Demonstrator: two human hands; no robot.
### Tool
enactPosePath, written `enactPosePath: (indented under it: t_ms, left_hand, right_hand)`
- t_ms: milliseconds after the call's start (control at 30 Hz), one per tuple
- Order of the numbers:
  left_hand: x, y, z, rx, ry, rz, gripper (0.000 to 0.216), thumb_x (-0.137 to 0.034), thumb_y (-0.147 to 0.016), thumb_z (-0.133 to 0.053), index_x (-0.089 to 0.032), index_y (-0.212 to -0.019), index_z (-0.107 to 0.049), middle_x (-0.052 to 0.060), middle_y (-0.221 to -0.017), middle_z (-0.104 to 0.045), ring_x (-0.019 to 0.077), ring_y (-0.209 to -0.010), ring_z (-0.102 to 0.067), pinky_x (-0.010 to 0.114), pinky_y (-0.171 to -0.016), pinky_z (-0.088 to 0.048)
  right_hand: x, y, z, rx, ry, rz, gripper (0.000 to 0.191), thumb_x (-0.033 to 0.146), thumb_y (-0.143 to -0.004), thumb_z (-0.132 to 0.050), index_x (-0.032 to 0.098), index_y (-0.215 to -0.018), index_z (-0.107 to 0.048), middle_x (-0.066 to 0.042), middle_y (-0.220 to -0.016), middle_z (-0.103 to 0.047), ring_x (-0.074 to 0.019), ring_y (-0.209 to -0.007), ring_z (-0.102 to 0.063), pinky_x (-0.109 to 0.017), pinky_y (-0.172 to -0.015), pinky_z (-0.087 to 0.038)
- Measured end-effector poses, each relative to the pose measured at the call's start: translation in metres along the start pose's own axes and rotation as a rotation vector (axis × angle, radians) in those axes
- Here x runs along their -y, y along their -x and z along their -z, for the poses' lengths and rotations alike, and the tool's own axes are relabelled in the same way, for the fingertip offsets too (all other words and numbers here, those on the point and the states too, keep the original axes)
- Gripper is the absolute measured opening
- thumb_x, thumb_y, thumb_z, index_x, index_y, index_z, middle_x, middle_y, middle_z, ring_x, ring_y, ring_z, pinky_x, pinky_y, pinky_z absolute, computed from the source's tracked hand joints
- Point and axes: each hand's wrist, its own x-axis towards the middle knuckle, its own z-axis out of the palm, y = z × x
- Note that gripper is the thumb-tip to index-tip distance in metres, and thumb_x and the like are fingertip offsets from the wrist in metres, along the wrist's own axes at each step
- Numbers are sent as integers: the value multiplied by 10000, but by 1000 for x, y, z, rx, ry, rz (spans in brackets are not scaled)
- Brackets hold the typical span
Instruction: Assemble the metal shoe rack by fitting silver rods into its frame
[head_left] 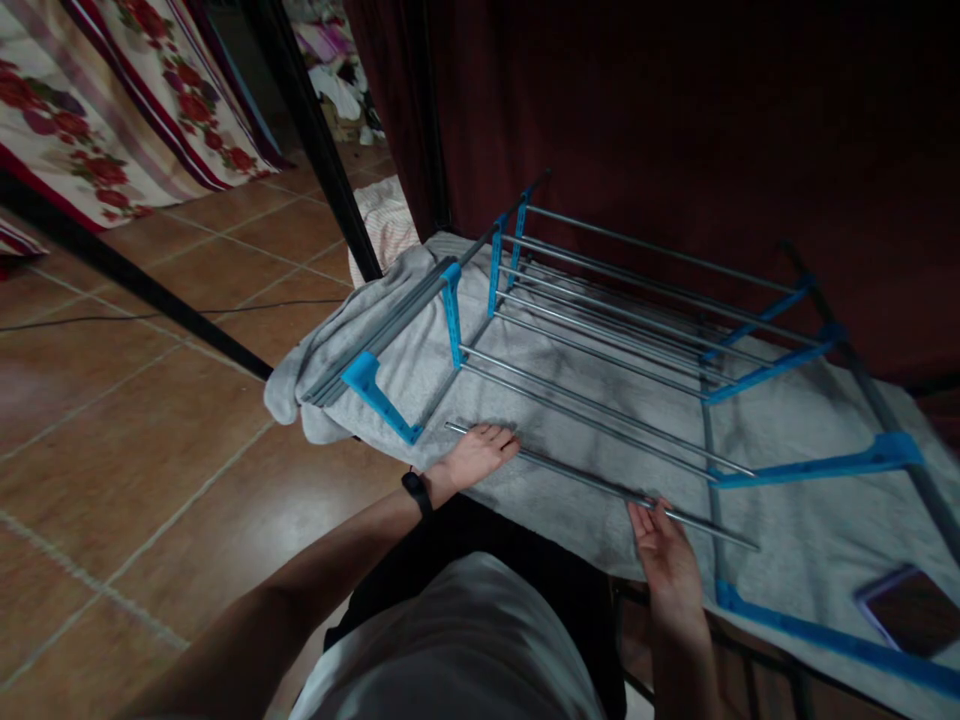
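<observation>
The loose metal rod point(577, 472) is held by both hands: by the left hand point(484, 455) it is gripped from above with curled fingers, and by the right hand point(664, 545), whose palm is turned upward, it is pinched lightly near the other end. The rod is kept at the near side of the rack frame point(454, 315), over the grey blanket point(540, 525), and it is not joined to any bracket.

The rack frame appears to be assembled in good part. Several fitted rods point(600, 408) are already set between the blue brackets farther back in it. At its near side, the left bracket point(382, 400) and the right bracket point(840, 640) are not yet connected by any rod, so at least this row is judged to be left. How firmly the fitted ends are seated cannot be told.

The loose rod is seen as thin, straight and silvery grey, with both its ends bare. At the right side of the rack frame, a phone point(911, 610) is laid between two brackets; behind the frame, a dark red curtain point(637, 120) is hung.
</observation>
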Motion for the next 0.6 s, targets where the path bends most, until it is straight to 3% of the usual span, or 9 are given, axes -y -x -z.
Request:
enactPosePath:
  t_ms: [100,267,433,600]
  left_hand:
    - [-1,-2,-2,-12,-2,-16,301,-83,-1043,-444,-166,-1256,-640,54,-1020,-704,188,-945,-651,342,-829,-448]
    - [-4,-3,-3,-28,8,-20,308,-272,-1097,-440,-147,-1321,-611,70,-1027,-705,200,-945,-652,357,-837,-457]
    - [-3,-1,-1,-27,6,-27,370,-76,-1046,-421,-173,-1362,-586,64,-1051,-704,188,-955,-644,348,-846,-452]
    - [-1,-2,-1,-27,15,-11,407,-38,-1034,-404,-174,-1372,-585,63,-1057,-700,189,-964,-643,351,-858,-449]
  right_hand:
    - [3,1,0,7,1,-15,270,190,-699,-886,232,-924,-742,-7,-998,-783,-165,-1006,-763,-451,-1151,-551]
    - [7,5,-4,14,-4,-17,260,138,-718,-853,231,-939,-754,-12,-1006,-805,-153,-1002,-776,-420,-1135,-571]
    - [7,9,-7,13,-29,-23,216,135,-729,-842,226,-905,-756,-4,-967,-806,-140,-980,-775,-398,-1152,-556]
    - [7,7,-5,33,-16,-29,163,216,-772,-840,218,-912,-757,-11,-978,-800,-144,-991,-768,-412,-1180,-529]
